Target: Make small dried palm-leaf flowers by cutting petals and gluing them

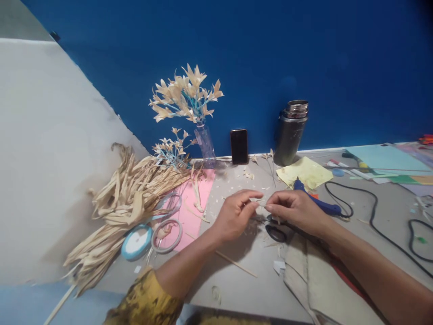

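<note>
Husk pile (pixel 125 198): dried strips heaped along the table's left edge, against the white wall.
Ribbon roll (pixel 137 241): pale blue, lay flat near the front left, just beside a clear tape ring (pixel 167 234).
Pink sheet (pixel 194 212): flat, left of centre; the tape ring overlapped its front corner.
Vase (pixel 204 142): clear, upright at the back edge, held husk flowers on blue stems.
Phone (pixel 238 146): stood on end at the back edge, leaning on the blue wall.
Left hand (pixel 237 214): mid-table, thumb and forefinger pinched closed on the left end of the husk piece.
Husk piece (pixel 260 203): thin, pale, held above the table's centre between both hands; detail too small to read.
Scissors (pixel 275 232): black handles, flat, partly under the right hand.
Right hand (pixel 294 210): fingertips pinched closed on the piece's right end.
Flask (pixel 292 131): metal, upright at the back edge.
Glue gun (pixel 318 203): blue, lay just behind the right hand.
</note>
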Demonstrator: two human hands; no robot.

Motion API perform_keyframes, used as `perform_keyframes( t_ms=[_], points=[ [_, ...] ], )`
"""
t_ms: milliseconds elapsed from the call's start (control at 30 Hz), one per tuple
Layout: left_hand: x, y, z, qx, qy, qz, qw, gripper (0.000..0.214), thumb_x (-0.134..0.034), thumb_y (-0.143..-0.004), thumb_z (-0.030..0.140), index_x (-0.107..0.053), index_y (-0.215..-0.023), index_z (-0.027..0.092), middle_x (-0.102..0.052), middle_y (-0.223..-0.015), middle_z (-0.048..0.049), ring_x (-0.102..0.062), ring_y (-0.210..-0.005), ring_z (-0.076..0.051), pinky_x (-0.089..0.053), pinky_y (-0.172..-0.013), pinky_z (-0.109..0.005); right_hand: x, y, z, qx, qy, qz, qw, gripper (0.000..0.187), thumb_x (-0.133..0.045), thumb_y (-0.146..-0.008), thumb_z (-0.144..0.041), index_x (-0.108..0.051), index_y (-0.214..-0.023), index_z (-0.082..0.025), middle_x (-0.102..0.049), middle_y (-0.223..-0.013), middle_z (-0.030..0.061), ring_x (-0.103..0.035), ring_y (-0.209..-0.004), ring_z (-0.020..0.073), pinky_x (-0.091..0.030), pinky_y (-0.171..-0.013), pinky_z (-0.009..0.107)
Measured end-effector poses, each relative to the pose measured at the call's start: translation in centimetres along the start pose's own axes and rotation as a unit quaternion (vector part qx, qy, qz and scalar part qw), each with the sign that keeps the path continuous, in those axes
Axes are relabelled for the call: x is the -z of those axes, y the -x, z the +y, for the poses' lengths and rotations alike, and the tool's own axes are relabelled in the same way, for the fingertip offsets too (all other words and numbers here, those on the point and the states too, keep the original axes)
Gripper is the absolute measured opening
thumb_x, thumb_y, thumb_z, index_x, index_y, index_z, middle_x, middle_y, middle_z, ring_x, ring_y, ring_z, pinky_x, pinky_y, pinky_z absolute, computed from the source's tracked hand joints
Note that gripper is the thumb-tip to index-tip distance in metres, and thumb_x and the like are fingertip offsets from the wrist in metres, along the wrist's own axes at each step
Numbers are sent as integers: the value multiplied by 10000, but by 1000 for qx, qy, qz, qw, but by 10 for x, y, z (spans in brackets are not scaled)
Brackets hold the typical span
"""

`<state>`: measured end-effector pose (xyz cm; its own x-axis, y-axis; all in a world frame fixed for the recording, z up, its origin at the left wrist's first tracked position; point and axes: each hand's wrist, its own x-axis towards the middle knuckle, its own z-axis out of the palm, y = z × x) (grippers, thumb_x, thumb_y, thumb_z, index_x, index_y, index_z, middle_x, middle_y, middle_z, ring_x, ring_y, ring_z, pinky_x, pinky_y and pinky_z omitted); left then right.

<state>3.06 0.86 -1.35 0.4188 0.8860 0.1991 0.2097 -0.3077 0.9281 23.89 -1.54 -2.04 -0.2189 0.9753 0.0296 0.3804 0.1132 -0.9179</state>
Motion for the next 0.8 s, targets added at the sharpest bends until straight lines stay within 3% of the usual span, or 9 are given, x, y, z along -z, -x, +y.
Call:
perform_keyframes(
  t_ms=[100, 233, 367, 533, 667, 800],
  points=[
    [-3, 2, -1, 57, 45, -58, 996, 126, -636, -834, 251, -732, -838, 170, -695, -741, -34, -601, -643, -129, -472, -629, -247, 1, 0, 0, 12, 11, 5, 1000, 280, -642, -844, -430, -719, -757, -175, -652, -651, -1, -560, -609, 142, -410, -561, 243],
    [5, -3, -5, 175, 210, -96, 957, 246, -745, -782, 374, -705, -826, 134, -657, -657, -25, -564, -521, -96, -423, -515, -215, 3, -2, -1, 16, 35, 34, 999, 237, -634, -834, -392, -740, -786, -185, -685, -695, 6, -591, -649, 154, -434, -597, 250],
    [3, -4, -5, 182, 298, -78, 934, 365, -839, -688, 408, -725, -874, 116, -675, -678, -35, -580, -530, -90, -442, -530, -218, -1, -3, -1, -23, -15, 65, 998, 266, -672, -785, -442, -702, -759, -179, -649, -655, 1, -524, -565, 127, -397, -522, 238],
    [-14, 2, -4, 178, 272, -75, 943, 281, -816, -690, 317, -643, -821, 137, -698, -632, -44, -565, -476, -93, -423, -501, -218, -13, -3, -5, -82, -119, 52, 988, 291, -730, -693, -458, -659, -708, -177, -569, -556, -30, -418, -472, 94, -315, -450, 225],
    [-23, 5, -4, 183, 238, -43, 953, 331, -779, -710, 297, -472, -788, 200, -696, -609, -21, -538, -428, -93, -391, -461, -209, -16, 0, -12, -79, -120, 21, 989, 236, -695, -716, -401, -675, -689, -168, -609, -563, -15, -446, -505, 101, -330, -480, 225],
    [-25, 6, -4, 183, 227, -25, 956, 344, -756, -733, 329, -438, -797, 214, -668, -586, 4, -529, -431, -97, -398, -463, -215, -13, 3, -14, -75, -125, -31, 989, 181, -643, -752, -328, -722, -772, -166, -682, -639, 6, -511, -549, 118, -379, -525, 230]
  ],
)
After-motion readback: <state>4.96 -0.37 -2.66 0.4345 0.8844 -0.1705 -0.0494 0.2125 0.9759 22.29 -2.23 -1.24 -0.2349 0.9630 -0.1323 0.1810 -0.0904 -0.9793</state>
